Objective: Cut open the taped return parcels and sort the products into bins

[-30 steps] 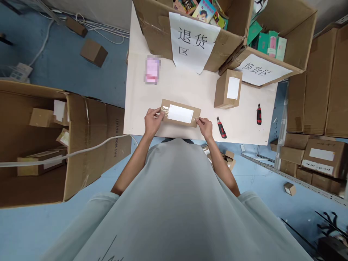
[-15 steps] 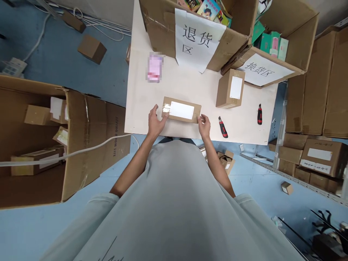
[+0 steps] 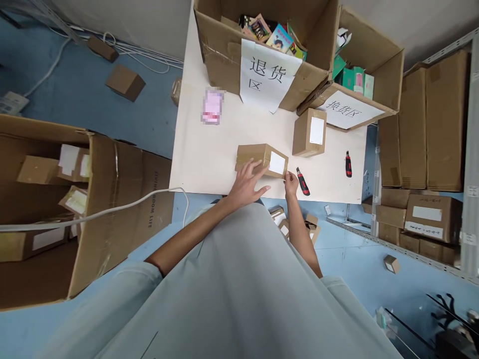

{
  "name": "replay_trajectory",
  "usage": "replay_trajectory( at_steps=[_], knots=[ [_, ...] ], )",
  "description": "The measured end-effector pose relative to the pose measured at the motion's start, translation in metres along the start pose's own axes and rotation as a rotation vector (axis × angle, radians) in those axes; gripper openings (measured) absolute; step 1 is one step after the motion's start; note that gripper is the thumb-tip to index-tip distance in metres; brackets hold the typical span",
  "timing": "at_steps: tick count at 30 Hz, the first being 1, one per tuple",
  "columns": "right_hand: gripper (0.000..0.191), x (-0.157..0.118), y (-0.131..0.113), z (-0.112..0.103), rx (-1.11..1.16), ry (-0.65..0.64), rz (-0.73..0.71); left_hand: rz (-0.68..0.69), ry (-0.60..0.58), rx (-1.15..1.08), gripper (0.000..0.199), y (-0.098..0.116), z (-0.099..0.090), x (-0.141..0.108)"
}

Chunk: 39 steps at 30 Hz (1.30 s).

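Observation:
A small cardboard box with a white label lies near the front edge of the white table, turned so two of its faces show. My left hand is open over its near side, fingers spread, with the fingertips against the cardboard. At the box's right near corner, my right hand has its fingers closed in a pinch on the edge. Just right of that hand lies a red and black box cutter. Farther right is another box cutter. Behind them stands an upright labelled carton.
Two large open cartons with paper signs, one holding booklets and one holding green packs, stand at the back. A blurred pink item lies left. A big open box with parcels and a white cable flank the table.
The box has turned, its label now facing right. My left hand has moved right, from the box's left end onto its near side. My right hand remains at the right end.

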State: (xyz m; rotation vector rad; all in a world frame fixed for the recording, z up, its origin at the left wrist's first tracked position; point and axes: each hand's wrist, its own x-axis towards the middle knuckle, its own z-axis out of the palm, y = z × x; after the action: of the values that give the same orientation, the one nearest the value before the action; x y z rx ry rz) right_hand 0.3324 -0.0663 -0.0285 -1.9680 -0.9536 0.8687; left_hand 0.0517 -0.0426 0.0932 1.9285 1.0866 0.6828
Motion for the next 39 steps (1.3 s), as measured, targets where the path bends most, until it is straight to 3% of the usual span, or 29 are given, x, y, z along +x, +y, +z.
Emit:
replay_trajectory(
  at_steps=[4, 10, 14, 17, 23, 30, 32, 34, 36, 39],
  knots=[
    [0.075, -0.005, -0.009, 0.007, 0.008, 0.061, 0.134, -0.043, 0.034, 0.031, 0.078, -0.010, -0.006, -0.003],
    [0.059, -0.019, -0.037, 0.027, 0.085, 0.041, 0.153, -0.184, 0.134, 0.067, 0.080, -0.045, -0.019, -0.013],
    [0.048, -0.031, -0.061, 0.054, 0.009, 0.001, 0.057, -0.348, 0.169, 0.060, 0.063, -0.080, -0.029, -0.021],
    [0.047, -0.046, -0.082, 0.071, -0.120, 0.010, -0.064, -0.389, 0.204, 0.057, 0.049, -0.100, -0.042, -0.025],
    [0.042, -0.084, -0.134, 0.101, -0.237, -0.142, -0.279, -0.461, 0.377, 0.107, 0.033, -0.123, -0.082, -0.029],
    [0.037, -0.113, -0.187, 0.130, -0.430, -0.192, -0.463, -0.680, 0.437, 0.107, 0.015, -0.145, -0.115, -0.026],
    [0.037, -0.113, -0.190, 0.132, -0.440, -0.190, -0.457, -0.713, 0.466, 0.033, 0.012, -0.149, -0.116, -0.025],
    [0.038, -0.107, -0.186, 0.130, -0.435, -0.178, -0.411, -0.753, 0.509, -0.043, 0.022, -0.151, -0.113, -0.023],
    [0.040, -0.095, -0.175, 0.125, -0.431, -0.154, -0.333, -0.785, 0.530, -0.101, 0.035, -0.151, -0.105, -0.021],
    [0.044, -0.067, -0.150, 0.109, -0.415, -0.100, -0.185, -0.775, 0.482, -0.136, 0.036, -0.144, -0.089, -0.013]
  ],
)
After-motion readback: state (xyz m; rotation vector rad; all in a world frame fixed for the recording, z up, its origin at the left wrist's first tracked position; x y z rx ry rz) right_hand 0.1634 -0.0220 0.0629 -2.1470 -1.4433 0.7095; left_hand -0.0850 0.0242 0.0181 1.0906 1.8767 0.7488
